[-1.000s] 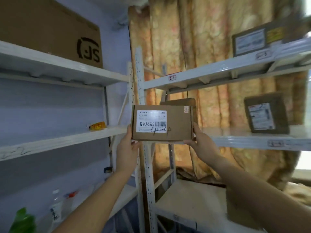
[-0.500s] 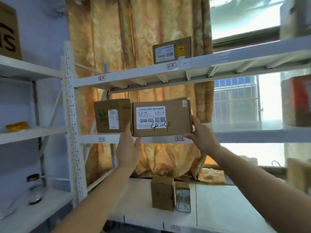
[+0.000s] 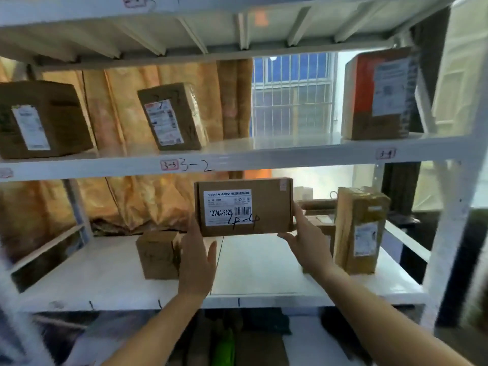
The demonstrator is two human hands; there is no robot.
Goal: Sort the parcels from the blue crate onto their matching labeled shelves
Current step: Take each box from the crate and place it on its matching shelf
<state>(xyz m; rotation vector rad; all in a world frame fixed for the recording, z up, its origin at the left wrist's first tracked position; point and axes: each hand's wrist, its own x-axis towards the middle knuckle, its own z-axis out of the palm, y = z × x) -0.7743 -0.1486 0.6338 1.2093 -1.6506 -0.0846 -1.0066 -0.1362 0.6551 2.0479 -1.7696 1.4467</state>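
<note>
Both hands hold a flat cardboard parcel [image 3: 264, 207] upright in the air, its broad face turned toward the camera, probably so that the printed label [image 3: 227, 208] and the handwritten mark [image 3: 243, 220], which reads like "4-4", can be checked against the shelf tags. The left hand [image 3: 196, 260] cups the lower left corner, its fingers [image 3: 192, 223] running up the parcel's left edge. The right hand [image 3: 309, 241] grips the right side, thumb under the bottom edge and the other fingers mostly hidden behind the cardboard. Neither hand is free; the parcel is clamped between them.

The parcel hangs just below the front edge of the middle shelf [image 3: 264, 161] and above the lower shelf [image 3: 264, 276], touching neither. On the middle shelf's edge a tag [image 3: 169, 165] reads "3-3" with "3-2" written beside it, and a second tag [image 3: 385, 153] farther right is too blurred to read surely. These numbers seem not to match the parcel's mark, so it likely belongs a level down.

The lower shelf carries a small brown box [image 3: 158, 254] at left and a tall taped box [image 3: 359, 231] at right, with bare space between them, right under the parcel. The blue crate is out of view.
</note>
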